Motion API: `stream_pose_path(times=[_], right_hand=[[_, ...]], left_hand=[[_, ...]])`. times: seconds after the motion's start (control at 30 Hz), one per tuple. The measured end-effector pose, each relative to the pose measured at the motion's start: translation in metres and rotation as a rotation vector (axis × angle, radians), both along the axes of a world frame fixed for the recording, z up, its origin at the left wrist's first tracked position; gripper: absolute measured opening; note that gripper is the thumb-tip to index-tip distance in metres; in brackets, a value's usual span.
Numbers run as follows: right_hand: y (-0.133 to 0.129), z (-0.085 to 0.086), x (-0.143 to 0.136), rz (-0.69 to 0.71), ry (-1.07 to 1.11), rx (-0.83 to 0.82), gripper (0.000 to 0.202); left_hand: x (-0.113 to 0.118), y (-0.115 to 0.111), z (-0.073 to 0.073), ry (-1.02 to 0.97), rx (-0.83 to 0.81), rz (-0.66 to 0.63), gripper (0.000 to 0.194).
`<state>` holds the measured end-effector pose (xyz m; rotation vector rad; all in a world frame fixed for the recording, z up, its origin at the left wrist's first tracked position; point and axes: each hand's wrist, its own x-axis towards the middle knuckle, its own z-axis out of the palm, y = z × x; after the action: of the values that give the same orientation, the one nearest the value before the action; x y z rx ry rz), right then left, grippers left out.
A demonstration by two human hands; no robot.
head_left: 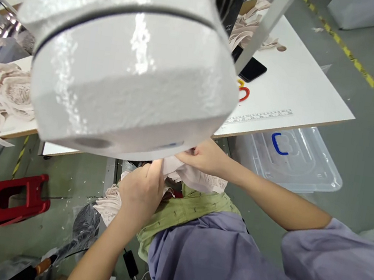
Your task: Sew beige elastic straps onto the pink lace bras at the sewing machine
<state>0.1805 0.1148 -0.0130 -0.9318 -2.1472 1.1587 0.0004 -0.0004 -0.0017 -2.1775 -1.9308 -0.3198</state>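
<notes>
Pale pink lace-edged fabric (198,180) is held between my two hands, just below the front of a large white sewing machine head (135,86). My left hand (142,187) is closed on the fabric, thumb and fingers pressed together. On the other side my right hand (207,157) pinches the same cloth, its fingertips partly hidden under the machine. More of the pink cloth hangs down at the left of my left hand, over my lap. The needle area is hidden behind the machine head.
On the white table (308,92) lie a dark phone (252,70), a clear ruler (260,115) and red-handled scissors (244,94). Pink fabric heaps (15,90) rest at left. A clear lidded box (295,160) and a red plastic stool (0,202) stand on the floor.
</notes>
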Motion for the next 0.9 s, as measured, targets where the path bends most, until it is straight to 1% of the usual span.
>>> stream_pose_path(times=[0.1, 0.17, 0.23, 0.27, 0.33, 0.37, 0.4, 0.43, 0.5, 0.57, 0.63, 0.7, 0.73, 0.77, 0.8, 0.83, 0.9], right_hand=[[-0.003, -0.005, 0.0, -0.019, 0.069, -0.045, 0.022], [-0.005, -0.014, 0.004, -0.05, 0.131, -0.055, 0.032], [-0.007, -0.023, 0.009, -0.097, 0.177, -0.069, 0.042], [-0.009, -0.026, 0.012, -0.117, 0.177, -0.071, 0.043], [-0.015, -0.028, 0.019, -0.113, 0.112, -0.061, 0.032], [-0.021, -0.027, 0.022, -0.091, 0.069, -0.051, 0.024], [-0.028, -0.024, 0.025, -0.058, 0.034, -0.051, 0.02], [-0.037, -0.02, 0.027, -0.015, 0.022, -0.067, 0.022], [-0.059, -0.011, 0.03, 0.083, 0.061, -0.155, 0.026], [-0.082, -0.006, 0.029, 0.163, 0.138, -0.271, 0.026], [-0.098, -0.007, 0.02, 0.212, 0.201, -0.383, 0.027], [-0.106, -0.016, 0.004, 0.243, 0.249, -0.506, 0.027], [-0.108, -0.023, -0.007, 0.259, 0.28, -0.584, 0.033], [-0.108, -0.03, -0.019, 0.269, 0.324, -0.679, 0.044], [-0.107, -0.037, -0.03, 0.258, 0.384, -0.791, 0.054], [-0.107, -0.044, -0.042, 0.221, 0.456, -0.917, 0.056], [-0.106, -0.058, -0.059, 0.1, 0.597, -1.143, 0.043]], left_hand=[[-0.003, -0.006, -0.002, -0.17, -0.026, 0.056, 0.027], [-0.004, -0.01, -0.002, -0.371, -0.049, 0.116, 0.025], [-0.006, -0.011, 0.0, -0.59, -0.104, 0.177, 0.028], [-0.008, -0.011, 0.002, -0.686, -0.149, 0.195, 0.03], [-0.014, -0.009, 0.007, -0.837, -0.289, 0.191, 0.033], [-0.017, -0.007, 0.009, -0.892, -0.378, 0.17, 0.033], [-0.02, -0.006, 0.01, -0.939, -0.471, 0.138, 0.034], [-0.022, -0.006, 0.011, -0.985, -0.566, 0.092, 0.035], [-0.024, -0.008, 0.009, -1.104, -0.722, -0.005, 0.035], [-0.024, -0.015, 0.007, -1.251, -0.762, -0.056, 0.034], [-0.026, -0.026, 0.006, -1.354, -0.709, -0.014, 0.032], [-0.033, -0.037, 0.011, -1.367, -0.659, 0.068, 0.031], [-0.037, -0.043, 0.014, -1.343, -0.644, 0.107, 0.031], [-0.043, -0.048, 0.018, -1.3, -0.636, 0.136, 0.031], [-0.048, -0.052, 0.022, -1.242, -0.636, 0.154, 0.031], [-0.054, -0.055, 0.024, -1.177, -0.643, 0.162, 0.031], [-0.062, -0.058, 0.021, -1.043, -0.679, 0.151, 0.03]])
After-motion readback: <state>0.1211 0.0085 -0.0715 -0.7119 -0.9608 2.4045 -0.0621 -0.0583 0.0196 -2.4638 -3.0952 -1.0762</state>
